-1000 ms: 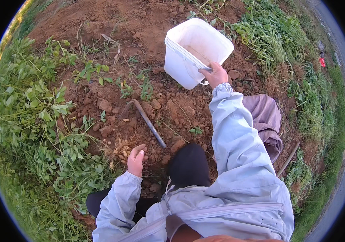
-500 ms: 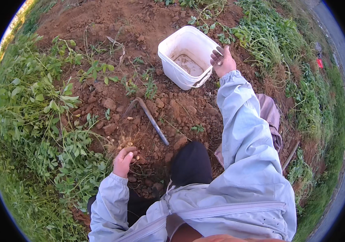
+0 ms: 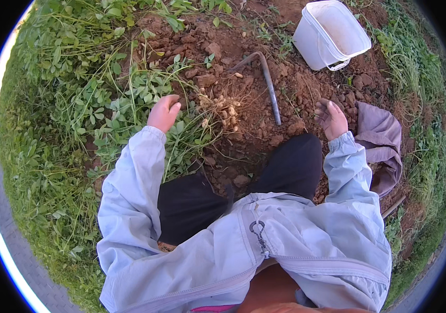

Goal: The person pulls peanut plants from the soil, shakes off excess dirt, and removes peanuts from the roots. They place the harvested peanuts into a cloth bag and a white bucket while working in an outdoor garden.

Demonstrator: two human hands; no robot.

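My left hand [image 3: 164, 113] is over the leafy green stems of a peanut plant [image 3: 152, 86], thumb apart from the fingers, nothing visible in its grasp. Just right of it, a cluster of pale peanuts [image 3: 227, 112] with thin roots lies on the brown soil. My right hand [image 3: 331, 119] hovers above the soil, fingers loosely curled and apart, holding nothing I can see. Between the hands and slightly farther off lies a hand hoe [image 3: 269, 86] with a bent metal neck. Its handle end points toward my knee.
A white plastic bucket [image 3: 312, 46] stands tilted at the far right, its handle hanging toward me. A brownish-purple cloth [image 3: 379, 141] lies beside my right forearm. Leafy plants [image 3: 56, 172] cover the left side; pulled greenery [image 3: 416, 68] lies along the right. My dark-trousered knee [image 3: 293, 161] is below the hoe.
My right hand has come back from the bucket's rim toward me. My left hand has gone from the peanut cluster to the leafy stems. The whole view has swung left.
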